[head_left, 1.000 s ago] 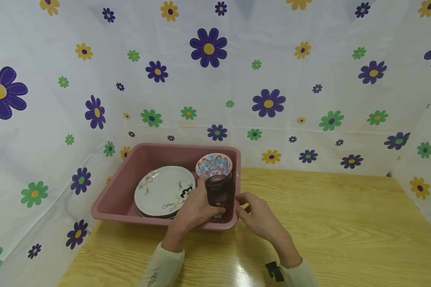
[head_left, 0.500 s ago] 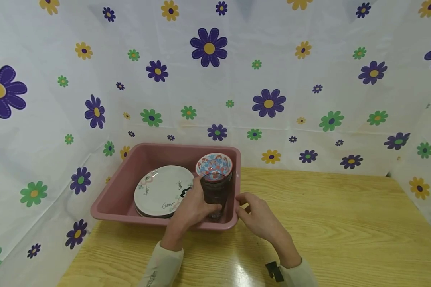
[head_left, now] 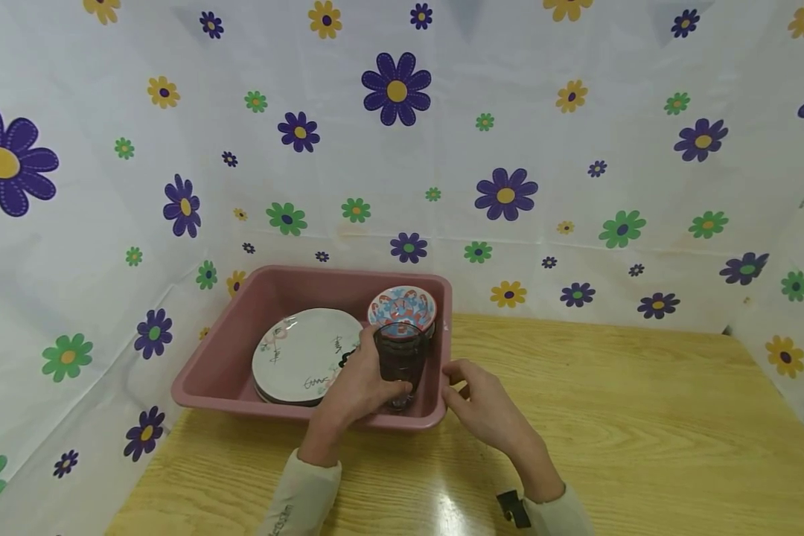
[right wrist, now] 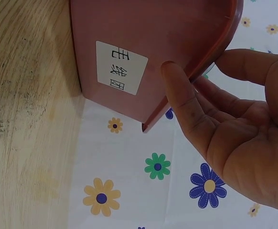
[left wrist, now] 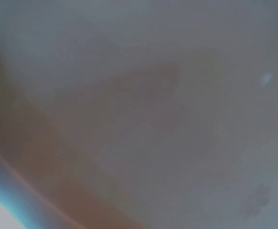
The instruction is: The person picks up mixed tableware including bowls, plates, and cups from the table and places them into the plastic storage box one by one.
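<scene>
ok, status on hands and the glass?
Left hand grips dark glass inside pink tub. Right hand touches tub rim. Patterned bowl right behind glass.

A white plate [head_left: 306, 356] lies at nine o'clock of a patterned bowl [head_left: 402, 308]. A flowered cloth [head_left: 509, 149] backs the wooden tabletop [head_left: 610, 432].

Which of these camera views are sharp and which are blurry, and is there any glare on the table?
Head view: sharp, evenly lit, with a bright glare patch on the glossy wooden table near the sleeves, and the flowered backdrop bowed by a wide lens. Left wrist view: wholly out of focus, a grey-brown smear, nothing identifiable. Right wrist view: sharp on the pink plastic tub, its white label and the right hand.
</scene>
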Demonstrator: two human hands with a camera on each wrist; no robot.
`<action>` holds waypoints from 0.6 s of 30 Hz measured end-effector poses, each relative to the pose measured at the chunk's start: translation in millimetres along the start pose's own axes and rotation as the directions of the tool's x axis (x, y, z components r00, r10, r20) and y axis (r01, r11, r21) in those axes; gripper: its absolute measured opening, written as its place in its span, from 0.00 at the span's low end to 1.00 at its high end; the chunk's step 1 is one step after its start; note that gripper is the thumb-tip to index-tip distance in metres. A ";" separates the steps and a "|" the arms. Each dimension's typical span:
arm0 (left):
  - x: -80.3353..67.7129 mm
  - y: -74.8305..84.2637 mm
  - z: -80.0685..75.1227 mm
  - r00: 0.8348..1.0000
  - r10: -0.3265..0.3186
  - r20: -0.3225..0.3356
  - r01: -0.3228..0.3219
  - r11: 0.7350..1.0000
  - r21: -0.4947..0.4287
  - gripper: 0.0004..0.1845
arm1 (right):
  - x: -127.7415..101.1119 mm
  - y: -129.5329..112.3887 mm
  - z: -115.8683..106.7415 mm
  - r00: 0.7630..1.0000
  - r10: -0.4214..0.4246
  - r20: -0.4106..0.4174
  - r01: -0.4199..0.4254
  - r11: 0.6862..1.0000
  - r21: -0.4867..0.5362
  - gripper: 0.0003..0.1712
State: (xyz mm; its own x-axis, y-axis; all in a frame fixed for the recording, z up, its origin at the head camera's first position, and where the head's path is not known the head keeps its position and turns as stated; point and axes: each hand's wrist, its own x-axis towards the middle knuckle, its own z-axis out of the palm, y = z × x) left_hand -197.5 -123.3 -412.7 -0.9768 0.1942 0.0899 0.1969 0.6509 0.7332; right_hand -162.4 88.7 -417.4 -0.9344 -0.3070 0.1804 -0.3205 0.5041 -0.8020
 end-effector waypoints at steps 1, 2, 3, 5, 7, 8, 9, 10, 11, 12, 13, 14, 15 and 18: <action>0.0 0.0 0.0 1.000 0.001 0.001 -0.001 1.000 0.002 0.58 | -0.3 -0.2 -0.1 1.000 0.001 -0.001 -0.001 1.000 0.001 0.14; 0.1 -0.1 -0.1 1.000 0.003 0.001 -0.003 1.000 0.001 0.58 | -0.7 -0.5 -0.3 1.000 0.003 -0.002 -0.003 1.000 0.002 0.14; 0.1 0.1 -0.3 1.000 0.005 0.001 -0.005 1.000 -0.002 0.58 | -0.8 -0.6 -0.3 1.000 0.006 -0.001 -0.006 1.000 0.003 0.14; -0.1 0.1 -0.9 1.000 0.010 0.002 -0.010 1.000 -0.010 0.58 | -0.7 -0.8 0.0 1.000 0.012 0.001 -0.012 1.000 0.002 0.14; -0.3 0.2 -1.5 1.000 0.011 0.004 -0.011 1.000 -0.016 0.59 | -0.8 -0.9 0.2 1.000 0.016 0.001 -0.016 1.000 0.001 0.14; -0.3 0.0 -1.7 1.000 0.010 0.006 -0.010 1.000 -0.019 0.59 | -0.6 -0.8 0.4 1.000 0.017 0.003 -0.017 1.000 0.000 0.15; -0.4 0.0 -1.9 1.000 0.010 0.008 -0.010 1.000 -0.019 0.59 | -0.4 -0.7 0.6 1.000 0.018 0.004 -0.018 1.000 0.000 0.15; -0.4 -0.1 -2.1 1.000 0.010 0.010 -0.009 1.000 -0.019 0.59 | -0.5 -0.7 0.6 1.000 0.018 0.005 -0.018 1.000 0.003 0.15; -0.4 -0.2 -2.1 1.000 0.011 0.010 -0.010 1.000 -0.017 0.59 | -0.2 -0.6 0.8 1.000 0.019 0.007 -0.019 1.000 0.005 0.15; -0.4 -0.1 -2.2 1.000 0.012 0.011 -0.012 1.000 -0.016 0.59 | -0.5 -0.7 0.6 1.000 0.018 0.007 -0.018 1.000 0.009 0.15; -0.5 0.0 -2.4 1.000 0.016 0.011 -0.015 1.000 -0.016 0.59 | -0.4 -0.6 0.6 1.000 0.019 0.008 -0.019 1.000 0.012 0.15; -0.6 0.4 -2.7 1.000 0.017 0.012 -0.017 1.000 -0.017 0.59 | -0.6 -0.6 0.5 1.000 0.017 0.008 -0.017 1.000 0.015 0.15; -0.9 1.0 -3.1 1.000 0.017 0.014 -0.016 1.000 -0.016 0.59 | -0.6 -0.4 0.6 1.000 0.018 0.008 -0.018 1.000 0.015 0.15; -1.9 3.4 -4.7 1.000 0.008 0.017 -0.008 1.000 -0.015 0.59 | -1.1 -0.1 0.2 1.000 0.019 0.008 -0.020 1.000 0.014 0.15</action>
State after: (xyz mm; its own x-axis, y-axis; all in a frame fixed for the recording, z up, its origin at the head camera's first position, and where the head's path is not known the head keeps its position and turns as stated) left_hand -195.4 -124.8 -407.2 -0.9735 0.2125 0.0844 0.2036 0.6382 0.7424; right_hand -161.3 88.8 -417.7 -0.9392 -0.3035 0.1603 -0.2999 0.4984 -0.8134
